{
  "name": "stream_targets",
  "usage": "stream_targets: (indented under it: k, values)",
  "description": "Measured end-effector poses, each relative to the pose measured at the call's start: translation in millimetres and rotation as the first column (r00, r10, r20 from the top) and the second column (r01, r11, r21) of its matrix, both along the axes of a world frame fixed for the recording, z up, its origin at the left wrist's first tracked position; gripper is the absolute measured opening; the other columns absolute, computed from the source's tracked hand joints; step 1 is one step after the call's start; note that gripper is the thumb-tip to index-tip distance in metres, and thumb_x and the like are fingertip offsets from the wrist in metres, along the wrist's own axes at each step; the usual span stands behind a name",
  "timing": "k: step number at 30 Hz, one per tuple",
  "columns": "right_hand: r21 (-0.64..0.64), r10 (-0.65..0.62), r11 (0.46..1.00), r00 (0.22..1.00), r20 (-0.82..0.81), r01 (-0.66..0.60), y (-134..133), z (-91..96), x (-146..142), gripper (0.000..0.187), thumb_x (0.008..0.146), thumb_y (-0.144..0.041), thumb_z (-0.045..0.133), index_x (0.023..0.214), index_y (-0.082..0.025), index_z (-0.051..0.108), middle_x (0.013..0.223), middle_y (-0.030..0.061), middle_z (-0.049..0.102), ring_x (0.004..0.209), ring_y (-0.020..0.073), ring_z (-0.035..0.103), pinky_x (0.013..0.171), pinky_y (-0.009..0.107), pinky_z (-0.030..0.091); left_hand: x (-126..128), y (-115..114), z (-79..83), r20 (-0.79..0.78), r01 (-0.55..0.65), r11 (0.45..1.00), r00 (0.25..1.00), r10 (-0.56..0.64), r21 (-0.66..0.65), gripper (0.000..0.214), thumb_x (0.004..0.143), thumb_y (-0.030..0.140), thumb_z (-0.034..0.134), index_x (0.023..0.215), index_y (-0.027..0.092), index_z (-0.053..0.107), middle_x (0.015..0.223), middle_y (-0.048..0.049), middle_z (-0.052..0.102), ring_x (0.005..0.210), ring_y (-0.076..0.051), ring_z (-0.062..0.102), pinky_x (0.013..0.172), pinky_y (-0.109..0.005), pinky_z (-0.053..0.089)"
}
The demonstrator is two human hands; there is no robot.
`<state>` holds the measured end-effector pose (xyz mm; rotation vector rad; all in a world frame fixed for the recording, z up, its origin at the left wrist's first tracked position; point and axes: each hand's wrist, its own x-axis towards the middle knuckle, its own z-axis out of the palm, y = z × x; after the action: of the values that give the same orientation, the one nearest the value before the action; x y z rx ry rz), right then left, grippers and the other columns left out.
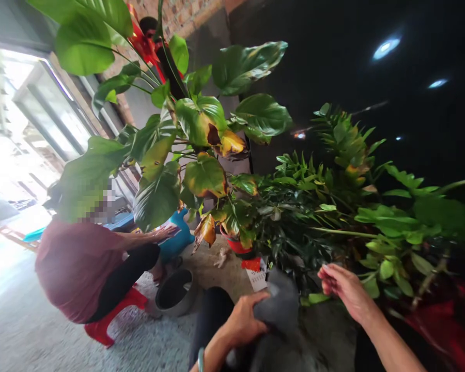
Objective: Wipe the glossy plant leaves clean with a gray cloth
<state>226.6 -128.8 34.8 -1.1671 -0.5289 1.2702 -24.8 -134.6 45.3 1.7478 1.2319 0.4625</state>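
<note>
My left hand [245, 321] is closed on a grey cloth [279, 315] that bunches up over my lap. My right hand [343, 288] reaches forward with its fingers drawn together at the tips, right at the lower leaves of a dark green leafy plant [313, 217]; whether it pinches a leaf is not clear. A tall plant with big broad leaves [201, 134], some yellowed and brown, stands just behind in a red pot [236, 245].
Another person in a maroon top [75, 263] crouches on a red stool [108, 320] at the left, a hand on a blue container [178, 237]. A grey metal bowl [175, 292] sits on the concrete floor. A red wrapped pot [445, 325] is at lower right.
</note>
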Motion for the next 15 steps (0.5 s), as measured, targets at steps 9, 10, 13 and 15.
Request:
stream_targets:
  k: [9, 10, 13, 15]
  values:
    - [-0.05, 0.048, 0.998, 0.998, 0.047, -0.046, -31, 1.1, -17, 0.032, 0.044, -0.045, 0.082, 0.057, -0.019, 0.068, 0.056, 0.002, 0.069, 0.048, 0.0152, 0.06, 0.043, 0.024, 0.045, 19, -31, -0.6, 0.263, -0.405, 0.914, 0.879, 0.399, -0.034, 0.053, 0.052, 0.013, 0.059, 0.104, 0.016, 0.067, 0.096, -0.0039, 0.07, 0.095, -0.027, 0.061, 0.088, -0.031, 0.046]
    - [-0.059, 0.101, 0.993, 0.993, 0.063, -0.098, -41, -0.7, -28, 0.035, 0.049, -0.048, 0.08, 0.068, -0.02, 0.072, 0.066, 0.0041, 0.073, 0.058, 0.0188, 0.065, 0.048, 0.026, 0.048, 22, -33, 1.4, 0.301, -0.436, 0.9, 0.856, 0.421, -0.017, 0.052, 0.053, 0.015, 0.059, 0.105, 0.016, 0.066, 0.097, -0.0048, 0.07, 0.095, -0.027, 0.061, 0.089, -0.032, 0.046]
    - [-0.01, 0.194, 0.981, 0.975, 0.112, -0.194, -69, -6.9, -67, 0.06, 0.061, -0.05, 0.074, 0.114, -0.023, 0.065, 0.114, 0.0101, 0.071, 0.105, 0.0301, 0.064, 0.077, 0.036, 0.053, 35, -47, 0.1, 0.423, -0.439, 0.898, 0.816, 0.393, 0.013, 0.062, 0.054, 0.022, 0.066, 0.115, 0.016, 0.06, 0.108, -0.0078, 0.068, 0.102, -0.029, 0.061, 0.094, -0.033, 0.046]
    - [0.06, 0.113, 0.99, 0.973, 0.202, -0.128, -80, -7.9, -87, 0.074, 0.063, -0.051, 0.072, 0.128, -0.022, 0.054, 0.131, 0.0112, 0.061, 0.123, 0.031, 0.052, 0.096, 0.037, 0.044, 44, -59, -6.3, 0.509, -0.402, 0.915, 0.792, 0.336, 0.022, 0.076, 0.056, 0.029, 0.07, 0.129, 0.018, 0.051, 0.123, -0.0098, 0.062, 0.113, -0.03, 0.057, 0.1, -0.034, 0.043]
